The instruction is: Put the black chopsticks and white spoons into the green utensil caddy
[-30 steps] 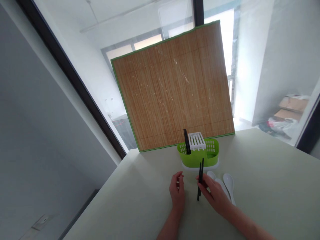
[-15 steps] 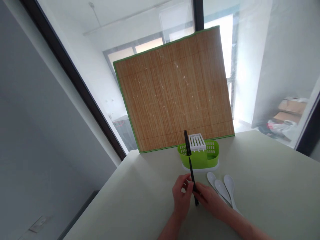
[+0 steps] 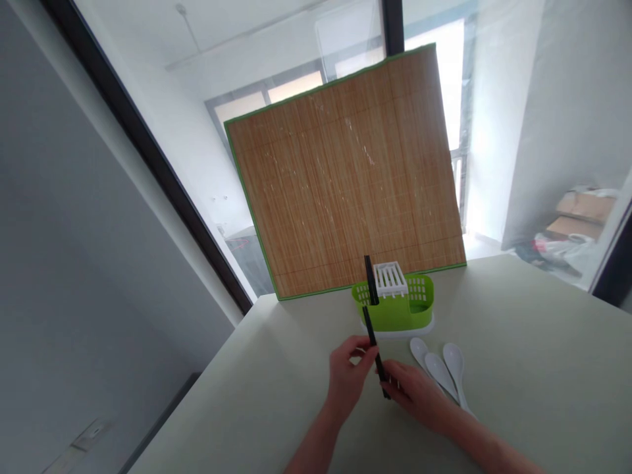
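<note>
My left hand pinches the middle of black chopsticks, thumb against fingers. Lower down, the fingers of my right hand close around the same chopsticks near their bottom end. I cannot tell how many are in the bundle. They slant up and left, their upper tips in front of a green cutlery holder with a white base and a white slatted rack. More black chopsticks stand upright in its left compartment. White spoons lie beside my right hand, handles partly hidden behind my forearm.
A bamboo mat with green edging leans against the glass behind the pale table. A grey wall runs along the left. Beyond the glass, cardboard boxes and plastic bags sit at the right.
The held chopsticks have tilted further left at the top. My left hand has moved slightly left and up the chopsticks; my right hand has shifted only a little.
</note>
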`<state>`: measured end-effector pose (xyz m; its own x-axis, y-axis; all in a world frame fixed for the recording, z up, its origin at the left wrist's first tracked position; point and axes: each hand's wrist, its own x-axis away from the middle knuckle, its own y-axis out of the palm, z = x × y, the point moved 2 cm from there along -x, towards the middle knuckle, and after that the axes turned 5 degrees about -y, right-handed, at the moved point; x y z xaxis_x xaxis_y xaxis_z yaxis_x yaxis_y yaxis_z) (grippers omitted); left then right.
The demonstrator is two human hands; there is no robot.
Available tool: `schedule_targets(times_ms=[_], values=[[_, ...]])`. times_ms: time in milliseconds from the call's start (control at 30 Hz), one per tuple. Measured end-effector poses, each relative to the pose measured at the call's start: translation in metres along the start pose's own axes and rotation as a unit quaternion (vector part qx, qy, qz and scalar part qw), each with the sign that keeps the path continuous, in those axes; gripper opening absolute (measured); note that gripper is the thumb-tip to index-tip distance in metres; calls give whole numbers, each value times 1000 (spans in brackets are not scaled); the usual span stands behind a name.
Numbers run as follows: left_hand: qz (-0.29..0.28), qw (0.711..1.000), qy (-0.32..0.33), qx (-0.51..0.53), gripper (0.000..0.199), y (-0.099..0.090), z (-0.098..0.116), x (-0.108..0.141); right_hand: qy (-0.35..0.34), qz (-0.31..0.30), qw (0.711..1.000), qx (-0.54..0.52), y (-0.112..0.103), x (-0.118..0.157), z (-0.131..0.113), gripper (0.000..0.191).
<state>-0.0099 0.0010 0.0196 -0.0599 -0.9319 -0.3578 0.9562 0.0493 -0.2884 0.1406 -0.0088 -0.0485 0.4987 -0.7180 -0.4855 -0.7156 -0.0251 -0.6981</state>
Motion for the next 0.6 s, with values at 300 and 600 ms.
schedule_targets(times_ms=[300, 600], values=[[201, 965, 170, 6, 24, -50, 70, -99, -29, 15, 999, 43, -10, 1, -2, 21], [122, 986, 9, -109, 23, -11, 13, -190, -71, -39, 990, 115, 7, 3, -2, 17]])
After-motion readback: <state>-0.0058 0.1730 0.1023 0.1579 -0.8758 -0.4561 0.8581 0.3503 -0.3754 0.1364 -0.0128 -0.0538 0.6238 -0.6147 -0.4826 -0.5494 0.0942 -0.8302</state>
